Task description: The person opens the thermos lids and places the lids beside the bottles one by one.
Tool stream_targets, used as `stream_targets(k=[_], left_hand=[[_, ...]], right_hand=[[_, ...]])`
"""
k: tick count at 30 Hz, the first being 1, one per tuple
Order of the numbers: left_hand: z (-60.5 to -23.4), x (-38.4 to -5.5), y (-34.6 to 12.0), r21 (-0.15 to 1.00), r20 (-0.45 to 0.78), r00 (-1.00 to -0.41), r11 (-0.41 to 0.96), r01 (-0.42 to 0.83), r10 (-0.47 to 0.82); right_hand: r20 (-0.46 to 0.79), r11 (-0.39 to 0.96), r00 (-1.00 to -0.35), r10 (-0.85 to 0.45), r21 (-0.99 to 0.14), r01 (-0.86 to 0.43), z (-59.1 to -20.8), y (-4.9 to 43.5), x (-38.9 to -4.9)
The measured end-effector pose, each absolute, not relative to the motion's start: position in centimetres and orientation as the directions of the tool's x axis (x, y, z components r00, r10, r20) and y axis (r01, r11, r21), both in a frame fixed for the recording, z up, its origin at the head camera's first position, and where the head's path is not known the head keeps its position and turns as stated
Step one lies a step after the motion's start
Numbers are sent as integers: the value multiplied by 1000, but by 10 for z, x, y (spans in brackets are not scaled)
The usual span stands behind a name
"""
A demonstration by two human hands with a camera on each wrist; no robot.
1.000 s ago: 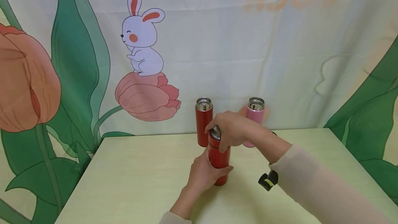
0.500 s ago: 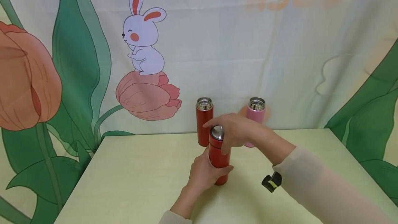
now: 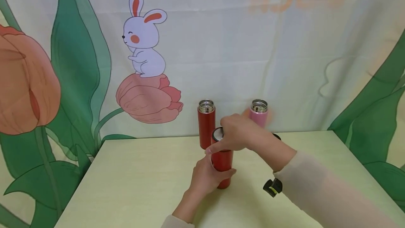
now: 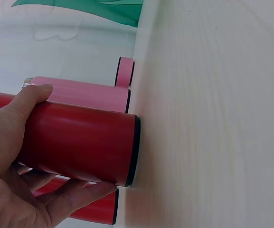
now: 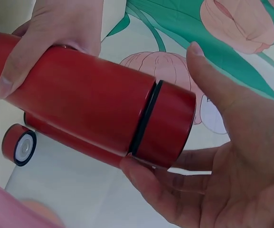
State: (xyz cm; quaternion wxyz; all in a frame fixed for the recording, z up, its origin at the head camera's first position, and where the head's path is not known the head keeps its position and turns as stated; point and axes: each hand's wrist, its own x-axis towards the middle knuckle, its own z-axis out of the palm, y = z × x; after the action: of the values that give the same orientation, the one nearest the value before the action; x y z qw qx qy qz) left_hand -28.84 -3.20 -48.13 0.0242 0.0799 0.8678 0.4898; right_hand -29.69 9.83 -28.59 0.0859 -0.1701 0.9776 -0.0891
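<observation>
A red thermos flask (image 3: 222, 161) stands upright on the table, its red lid (image 5: 167, 124) seated at the top with a dark ring below it. My left hand (image 3: 205, 176) grips the lower body, thumb on one side and fingers on the other. Around the lid is my right hand (image 3: 238, 132), fingers curled against one side. In the right wrist view its thumb (image 5: 212, 78) stands apart from the lid. Behind are a second red flask (image 3: 207, 129) and a pink flask (image 3: 258, 117), both with bare metal mouths.
A loose red lid (image 5: 19, 145) rests beside the rear red flask in the right wrist view. The left wrist view shows a pink lid (image 4: 125, 72) near the pink flask. A pale table (image 3: 142, 178) meets a printed curtain (image 3: 205, 45) at the back.
My right hand has turned about the lid, its thumb swinging leftward across the front and its fingers moving right at the back. The left hand keeps its hold.
</observation>
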Motion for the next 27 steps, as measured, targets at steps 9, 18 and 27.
stream_targets(k=[9,18,27], left_hand=[[-483,-289,-33,836,66,-984,530,144,164],[-484,-289,-34,841,69,-984,521,147,167],[-483,-290,-34,838,71,-983,525,150,167]], right_hand=[[-85,951,-948,-307,-68,-302,-285,84,-295],[-83,946,-946,-314,-118,-304,-288,83,-299],[-131,941,-940,-316,-168,-294,-284,84,-300]])
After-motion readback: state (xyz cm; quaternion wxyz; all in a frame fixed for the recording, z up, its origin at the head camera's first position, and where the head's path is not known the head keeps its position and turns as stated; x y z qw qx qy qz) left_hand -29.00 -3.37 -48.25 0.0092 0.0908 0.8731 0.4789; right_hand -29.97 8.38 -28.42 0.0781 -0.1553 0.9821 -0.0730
